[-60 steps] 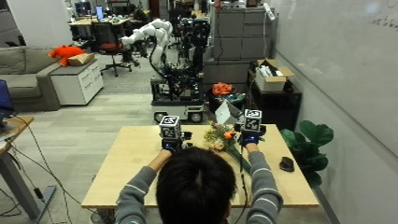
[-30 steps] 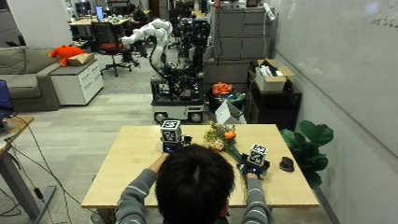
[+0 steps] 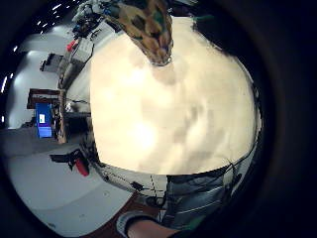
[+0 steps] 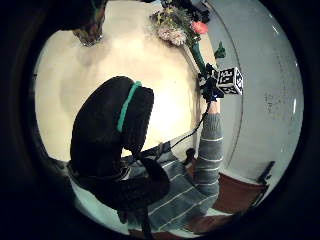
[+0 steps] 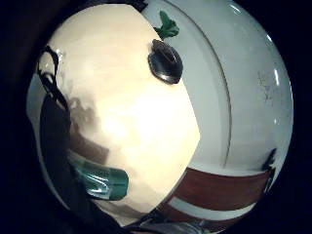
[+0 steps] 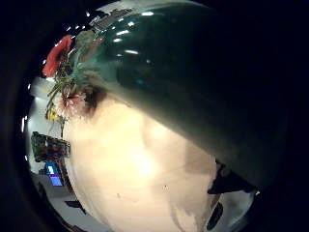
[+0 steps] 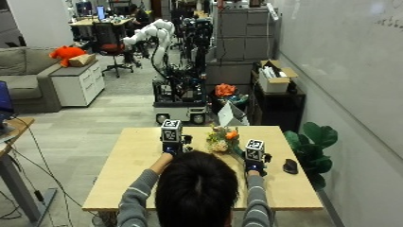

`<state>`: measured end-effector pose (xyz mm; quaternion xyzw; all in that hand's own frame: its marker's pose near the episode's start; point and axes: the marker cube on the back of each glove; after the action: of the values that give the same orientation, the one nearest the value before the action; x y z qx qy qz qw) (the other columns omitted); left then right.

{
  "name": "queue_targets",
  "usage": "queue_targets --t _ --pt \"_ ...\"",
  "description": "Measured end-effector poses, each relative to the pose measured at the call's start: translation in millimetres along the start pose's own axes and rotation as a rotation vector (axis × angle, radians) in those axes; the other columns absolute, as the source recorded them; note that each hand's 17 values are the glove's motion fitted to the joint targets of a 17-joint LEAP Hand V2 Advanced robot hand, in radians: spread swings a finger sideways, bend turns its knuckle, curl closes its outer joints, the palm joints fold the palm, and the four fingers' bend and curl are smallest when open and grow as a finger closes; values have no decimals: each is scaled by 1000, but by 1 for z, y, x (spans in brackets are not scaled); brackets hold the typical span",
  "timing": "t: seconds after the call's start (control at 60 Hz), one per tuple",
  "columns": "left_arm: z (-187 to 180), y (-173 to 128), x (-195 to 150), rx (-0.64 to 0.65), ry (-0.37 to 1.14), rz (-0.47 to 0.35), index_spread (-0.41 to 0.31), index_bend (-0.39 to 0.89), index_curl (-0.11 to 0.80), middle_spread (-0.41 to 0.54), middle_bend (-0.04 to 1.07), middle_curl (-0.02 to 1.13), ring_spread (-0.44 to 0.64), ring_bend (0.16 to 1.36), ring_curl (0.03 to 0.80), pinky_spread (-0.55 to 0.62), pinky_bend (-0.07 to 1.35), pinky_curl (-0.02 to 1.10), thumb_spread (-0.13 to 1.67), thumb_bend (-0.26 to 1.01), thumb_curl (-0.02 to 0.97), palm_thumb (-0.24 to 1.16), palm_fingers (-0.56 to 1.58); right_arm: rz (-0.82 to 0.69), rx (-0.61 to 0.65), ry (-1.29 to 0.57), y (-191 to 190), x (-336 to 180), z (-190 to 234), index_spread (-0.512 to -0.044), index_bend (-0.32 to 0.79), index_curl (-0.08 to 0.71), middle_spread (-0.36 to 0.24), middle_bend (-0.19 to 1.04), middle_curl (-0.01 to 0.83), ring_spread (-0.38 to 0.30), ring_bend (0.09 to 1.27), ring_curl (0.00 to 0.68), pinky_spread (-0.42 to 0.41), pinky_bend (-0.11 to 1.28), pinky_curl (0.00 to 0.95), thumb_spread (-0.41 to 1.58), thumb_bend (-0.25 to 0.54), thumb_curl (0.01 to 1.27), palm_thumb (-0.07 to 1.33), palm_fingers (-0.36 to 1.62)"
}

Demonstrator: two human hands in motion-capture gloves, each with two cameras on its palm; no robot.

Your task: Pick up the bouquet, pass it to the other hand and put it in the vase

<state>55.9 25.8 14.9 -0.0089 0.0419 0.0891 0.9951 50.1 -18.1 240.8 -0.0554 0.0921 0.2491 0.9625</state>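
Observation:
The bouquet [image 7: 222,139], with an orange bloom and pale flowers, is at the middle back of the wooden table [image 7: 129,165]. My right hand [image 7: 254,166] grips its dark green stem end nearer to me. The left thumb side palm view shows this grip [image 4: 210,91] and the blooms [image 4: 172,27]. Whether the blooms [image 6: 65,92] rest on the table I cannot tell. A patterned brown and green vase [image 3: 148,29] stands on the table close to my left hand [image 7: 170,147]. The vase [image 4: 89,31] is hidden in the outside view.
A black mouse [image 7: 290,165] lies near the table's right edge. A green potted plant [image 7: 311,142] stands just past that edge. A wheeled robot cart [image 7: 179,94] stands behind the table's far edge.
My right hand has drawn back toward me, from beside the blooms to the stem end. The blooms stay about where they were. My left hand has not moved.

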Motion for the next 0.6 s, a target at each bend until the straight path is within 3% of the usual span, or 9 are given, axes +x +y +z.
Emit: queue_targets --t 0.117,0.2,0.25,0.3,0.35,0.417,0.5,0.55,0.6 --pt "-9 3 2 -59 70 15 -124 246 465 13 176 353 146 304 313 271 162 246 1193 -17 271 204 510 -11 87 -73 -12 0 -12 -241 184 362 -184 591 525 -199 866 487 -267 642 422 1159 163 362 889 1491" --pt "-18 -3 -11 17 -12 -57 -128 248 466 8 177 354 143 298 312 270 162 248 1193 -17 271 204 516 0 108 -150 -15 0 -24 -244 249 406 -187 689 570 -202 926 524 -274 683 451 1149 128 354 886 1491" --pt "-23 -8 -14 42 -16 -73 -129 251 467 2 179 356 139 296 312 265 156 246 1193 -17 271 204 524 87 245 -151 -32 7 -37 -245 296 433 -187 733 590 -202 945 537 -269 704 467 1140 101 346 874 1483" --pt "-28 -10 -13 31 25 -89 -130 248 467 0 178 357 137 300 313 262 157 244 1193 -17 271 204 529 38 375 -304 -45 -4 -57 -242 354 463 -185 771 607 -202 958 548 -267 715 480 1132 81 344 874 1475" --pt "-31 -9 -18 -28 37 -155 -132 249 467 -7 185 360 131 295 312 258 155 242 1193 -17 271 204 543 43 370 -375 -46 -5 -70 -241 411 491 -184 799 620 -199 975 558 -262 720 488 1127 65 344 876 1469" --pt "-38 -11 -7 -78 170 -136 -134 253 467 -18 190 365 121 290 310 246 153 241 1193 -17 271 204 570 100 247 -360 -34 5 -74 -238 453 518 -177 825 632 -197 994 567 -258 741 501 1118 45 350 883 1450" --pt "-47 -22 2 -94 324 -109 -140 258 469 -28 188 372 114 286 314 233 146 237 1191 -21 271 197 580 42 388 -724 -43 -22 -114 -233 495 546 -173 855 643 -193 1008 573 -252 756 512 1098 51 384 942 1435" --pt "-55 -29 7 -50 405 -110 -136 252 468 -31 187 375 112 284 315 229 151 238 1173 -33 266 167 580 -56 295 -938 -26 -39 -130 -228 515 557 -171 867 647 -192 1019 577 -249 762 517 1085 54 407 974 1428" --pt "-66 -39 16 38 506 -68 -125 226 463 -23 184 377 111 289 318 228 158 241 1135 -44 262 128 563 -270 207 -1268 -12 -66 -157 -225 531 570 -169 877 650 -191 1027 579 -247 768 522 1071 54 429 998 1419"
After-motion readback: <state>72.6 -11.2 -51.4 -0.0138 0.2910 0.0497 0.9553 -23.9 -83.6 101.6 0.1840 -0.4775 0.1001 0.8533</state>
